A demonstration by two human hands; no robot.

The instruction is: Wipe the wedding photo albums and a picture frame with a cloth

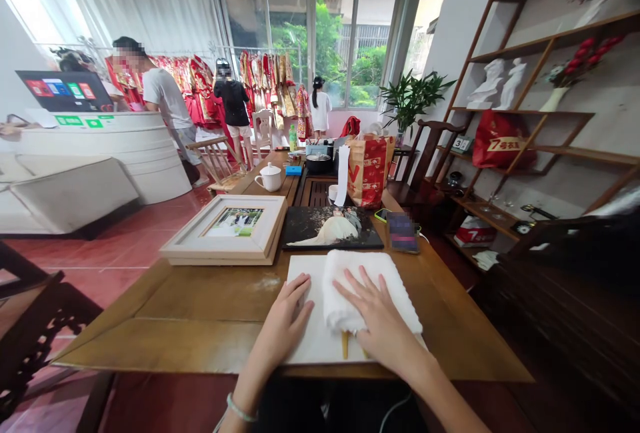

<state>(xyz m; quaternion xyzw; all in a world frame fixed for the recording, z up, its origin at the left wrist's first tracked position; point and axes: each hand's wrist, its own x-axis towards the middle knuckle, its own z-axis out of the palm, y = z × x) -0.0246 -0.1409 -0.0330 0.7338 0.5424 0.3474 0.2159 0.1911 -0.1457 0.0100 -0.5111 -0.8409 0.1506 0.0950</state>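
A folded white towel (405, 296) lies over the right part of a flat white board (310, 349) at the table's near edge. Spread fingers of my right hand (373, 306) rest flat on the towel. On the board's left side lies my left hand (290, 313), its fingers stretched out and nothing gripped. Below the towel's near edge a gold-coloured strip (345, 345) shows on the board; the rest of it is covered. Just beyond the board is a dark photo panel (333, 227) with a figure in a pale dress.
Pale picture frames (170, 249) are stacked at left on the wooden table (200, 326). Beyond stand a lidded white cup (270, 178), a red-and-tan paper bag (367, 169) and a black pot (319, 163). A phone (403, 233) lies at right. Several people are farther back.
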